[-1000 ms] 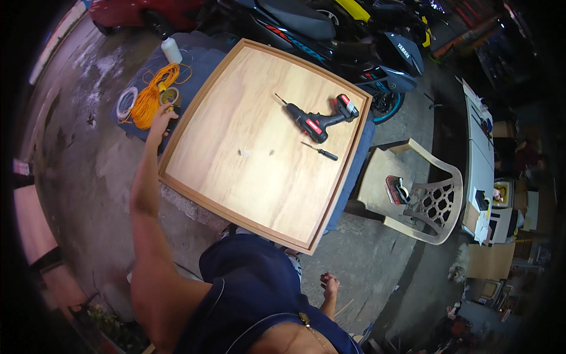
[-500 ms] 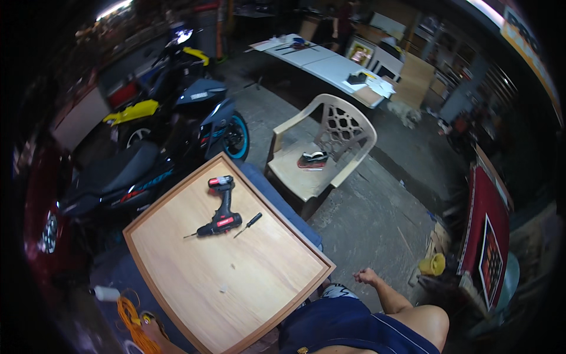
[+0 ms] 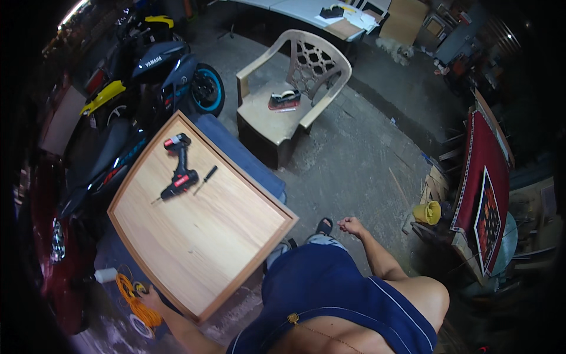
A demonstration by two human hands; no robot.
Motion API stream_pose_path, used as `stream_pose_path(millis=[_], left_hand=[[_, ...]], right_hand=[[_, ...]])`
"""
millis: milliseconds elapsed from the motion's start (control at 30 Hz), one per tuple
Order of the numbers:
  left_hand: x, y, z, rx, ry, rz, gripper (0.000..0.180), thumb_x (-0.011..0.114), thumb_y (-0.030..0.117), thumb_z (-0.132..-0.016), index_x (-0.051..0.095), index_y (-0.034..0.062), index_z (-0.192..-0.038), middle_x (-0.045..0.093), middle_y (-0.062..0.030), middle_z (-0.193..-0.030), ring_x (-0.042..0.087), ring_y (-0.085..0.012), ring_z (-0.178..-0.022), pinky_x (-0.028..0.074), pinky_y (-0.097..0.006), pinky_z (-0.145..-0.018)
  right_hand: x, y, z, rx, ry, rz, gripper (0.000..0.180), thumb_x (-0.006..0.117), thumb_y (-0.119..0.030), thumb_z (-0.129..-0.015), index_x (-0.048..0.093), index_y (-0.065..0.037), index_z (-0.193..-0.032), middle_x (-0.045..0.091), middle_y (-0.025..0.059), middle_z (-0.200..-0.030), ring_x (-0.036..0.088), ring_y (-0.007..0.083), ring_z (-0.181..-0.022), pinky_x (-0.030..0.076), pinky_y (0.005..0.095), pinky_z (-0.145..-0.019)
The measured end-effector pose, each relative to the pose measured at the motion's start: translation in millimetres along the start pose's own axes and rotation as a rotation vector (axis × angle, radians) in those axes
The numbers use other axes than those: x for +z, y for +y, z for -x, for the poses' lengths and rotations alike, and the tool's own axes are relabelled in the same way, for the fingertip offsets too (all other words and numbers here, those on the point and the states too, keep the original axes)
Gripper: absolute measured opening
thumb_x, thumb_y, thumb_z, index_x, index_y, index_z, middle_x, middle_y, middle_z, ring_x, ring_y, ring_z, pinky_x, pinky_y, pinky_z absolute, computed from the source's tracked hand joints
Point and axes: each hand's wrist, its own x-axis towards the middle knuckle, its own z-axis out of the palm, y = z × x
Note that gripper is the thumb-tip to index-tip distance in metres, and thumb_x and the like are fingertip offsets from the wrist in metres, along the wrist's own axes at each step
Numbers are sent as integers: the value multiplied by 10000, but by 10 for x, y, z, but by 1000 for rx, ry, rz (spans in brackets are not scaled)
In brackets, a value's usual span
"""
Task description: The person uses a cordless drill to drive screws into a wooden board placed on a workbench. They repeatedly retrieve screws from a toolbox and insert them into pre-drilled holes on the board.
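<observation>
My left hand [image 3: 152, 299] is closed on a small yellow-and-black tape measure [image 3: 140, 288], beside a bundle of orange cord [image 3: 131, 301]. Both are next to the near left edge of a wood panel with a raised brown frame [image 3: 218, 236]. On the panel lie a black-and-red cordless drill [image 3: 180, 171], its bit pointing left, and a black-handled screwdriver [image 3: 206, 179]. My right hand [image 3: 351, 226] hangs over the floor right of the panel, fingers curled together; whether anything is in them is too small to tell.
The panel rests on a blue-covered support [image 3: 242, 154]. Behind it stands a plastic armchair [image 3: 268, 121] with a tape dispenser [image 3: 284, 100] on its seat. Motorcycles [image 3: 159, 74] crowd the left. A white bottle [image 3: 106, 275] and a roll [image 3: 141, 325] lie by the cord. A yellow container [image 3: 427, 213] stands right.
My view has tilted downward and shifted right, so the chair and panel sit higher and farther left. My left hand stays by the cord. The drill and screwdriver keep their places on the panel.
</observation>
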Motion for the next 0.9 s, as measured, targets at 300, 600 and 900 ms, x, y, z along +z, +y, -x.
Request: stream_pose_path(millis=[300, 600, 900], left_hand=[[-242, 1874, 1359, 199, 107, 449, 709, 717, 252, -691, 406, 3, -1277, 441, -240, -1253, 416, -383, -1163, 336, -432, -988], [-613, 4647, 3412, 728, -153, 769, 591, 720, 158, -679, 481, 13, -1200, 497, -182, -1184, 439, -330, -1125, 319, -392, -987], [-661, 6967, 5067, 987, -599, 772, 605, 721, 192, -675, 474, 36, -1205, 577, -151, -1056, 524, -325, -1016, 403, -395, -895]], right_hand=[[-1463, 1117, -324, 202, 56, -182, 225, 602, -340, -820, 597, -116, -797, 608, -3, -701, 546, 104, -612, 397, 289, -536], [-2431, 1909, -655, 299, 315, -433, 195, 533, -231, -854, 614, -54, -853, 568, 44, -565, 477, 123, -434, 343, 281, -395], [-2515, 1634, -1569, 377, 90, -393, 278, 401, -176, -901, 598, 10, -961, 671, 114, -847, 605, 144, -620, 421, 275, -439]])
